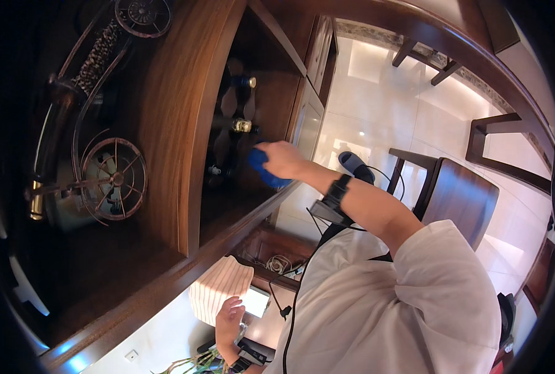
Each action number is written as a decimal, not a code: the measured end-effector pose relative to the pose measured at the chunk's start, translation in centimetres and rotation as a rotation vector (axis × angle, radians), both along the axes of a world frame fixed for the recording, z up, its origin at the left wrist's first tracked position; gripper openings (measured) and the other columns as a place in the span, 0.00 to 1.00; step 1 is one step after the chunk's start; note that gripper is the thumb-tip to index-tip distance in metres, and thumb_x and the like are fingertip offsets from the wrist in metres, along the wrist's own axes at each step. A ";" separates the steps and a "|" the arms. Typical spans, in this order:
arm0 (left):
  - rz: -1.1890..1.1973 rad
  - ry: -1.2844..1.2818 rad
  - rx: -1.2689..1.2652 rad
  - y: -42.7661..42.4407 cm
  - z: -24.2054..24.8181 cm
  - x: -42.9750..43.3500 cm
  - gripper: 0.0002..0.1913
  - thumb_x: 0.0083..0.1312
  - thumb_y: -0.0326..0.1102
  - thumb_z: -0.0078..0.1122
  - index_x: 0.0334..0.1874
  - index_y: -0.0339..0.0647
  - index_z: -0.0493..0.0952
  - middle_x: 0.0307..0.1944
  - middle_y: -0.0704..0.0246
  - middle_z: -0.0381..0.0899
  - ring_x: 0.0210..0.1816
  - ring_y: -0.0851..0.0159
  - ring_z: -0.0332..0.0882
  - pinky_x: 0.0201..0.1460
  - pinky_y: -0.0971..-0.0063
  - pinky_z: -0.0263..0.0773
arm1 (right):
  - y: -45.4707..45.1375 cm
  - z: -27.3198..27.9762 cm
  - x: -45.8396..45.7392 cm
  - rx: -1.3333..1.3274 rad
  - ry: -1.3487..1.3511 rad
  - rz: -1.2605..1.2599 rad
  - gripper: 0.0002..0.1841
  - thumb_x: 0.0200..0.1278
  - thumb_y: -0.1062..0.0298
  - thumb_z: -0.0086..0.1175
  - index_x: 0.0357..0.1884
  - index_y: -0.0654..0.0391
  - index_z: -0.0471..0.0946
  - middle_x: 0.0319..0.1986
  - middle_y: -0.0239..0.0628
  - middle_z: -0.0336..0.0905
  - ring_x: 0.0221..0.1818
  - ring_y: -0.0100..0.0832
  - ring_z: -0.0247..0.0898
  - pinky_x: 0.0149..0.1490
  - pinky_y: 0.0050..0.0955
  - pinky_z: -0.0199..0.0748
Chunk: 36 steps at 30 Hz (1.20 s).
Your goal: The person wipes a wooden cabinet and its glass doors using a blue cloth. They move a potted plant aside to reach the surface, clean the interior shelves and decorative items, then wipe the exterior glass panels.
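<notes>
My right hand [284, 161] is shut on a blue cloth [269, 173] at the front of an open dark wood cabinet compartment [193, 187]. Inside that compartment, bottles lie in a rack with their necks outward; one has a gold-coloured neck [242, 125], another a blue neck with a gold cap [248, 82]. My left hand [231, 315] is low in the view, its fingers loosely bent and apart, with nothing seen in it. It is near a striped lampshade [221, 285] and a bright white rectangular object [256, 301].
A metal bottle holder with spoked wheels [114, 179] carries a dark bottle [44, 135] in the shelf space at left. A wooden stool or chair seat [462, 201] stands at right. Below are coiled white cables [277, 264] and a plant [188, 362]. Black cables hang along my body.
</notes>
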<state>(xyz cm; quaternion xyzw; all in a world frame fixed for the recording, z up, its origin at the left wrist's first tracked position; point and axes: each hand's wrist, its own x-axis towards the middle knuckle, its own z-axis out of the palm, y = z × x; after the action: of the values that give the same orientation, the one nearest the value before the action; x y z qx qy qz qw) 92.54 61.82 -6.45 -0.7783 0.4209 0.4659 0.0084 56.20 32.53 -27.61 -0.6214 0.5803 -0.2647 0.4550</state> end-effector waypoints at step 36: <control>-0.532 -0.153 -0.723 -23.8 9.4 -29.1 0.05 0.71 0.22 0.70 0.46 0.34 0.89 0.39 0.60 0.92 0.41 0.62 0.91 0.47 0.73 0.82 | -13.5 3.1 -2.2 -0.213 0.246 0.252 0.37 0.74 0.70 0.51 0.86 0.51 0.62 0.61 0.56 0.81 0.57 0.51 0.86 0.52 0.44 0.87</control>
<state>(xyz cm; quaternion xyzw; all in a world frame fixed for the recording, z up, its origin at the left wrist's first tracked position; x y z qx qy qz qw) 63.48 37.97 2.98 -0.6281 0.7402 0.2115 -0.1134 53.98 19.07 -24.49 -0.7613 0.5179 -0.1880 0.3419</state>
